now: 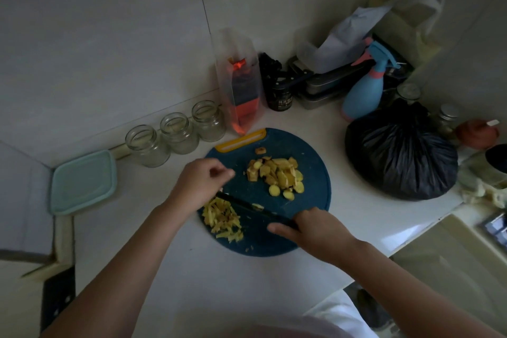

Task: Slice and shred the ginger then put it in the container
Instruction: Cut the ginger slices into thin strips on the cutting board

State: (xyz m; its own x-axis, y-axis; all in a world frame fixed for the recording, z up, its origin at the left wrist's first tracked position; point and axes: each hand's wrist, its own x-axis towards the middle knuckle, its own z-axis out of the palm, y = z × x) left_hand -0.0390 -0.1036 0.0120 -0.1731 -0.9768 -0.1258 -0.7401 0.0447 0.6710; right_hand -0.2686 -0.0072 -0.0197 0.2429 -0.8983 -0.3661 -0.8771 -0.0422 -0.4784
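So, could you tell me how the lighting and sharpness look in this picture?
Head view: dim, underexposed, the black bag loses detail; wide-angle distortion bends the counter edges; the left hand looks blurred at its fingertips; ginger slices, shreds and the knife in the right hand stay readable on the cutting board.

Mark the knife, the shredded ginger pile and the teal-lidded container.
knife (pixel 241 203), head view, middle of the black blade.
shredded ginger pile (pixel 222 217), head view, centre of the heap.
teal-lidded container (pixel 82 181), head view, middle of the lid.
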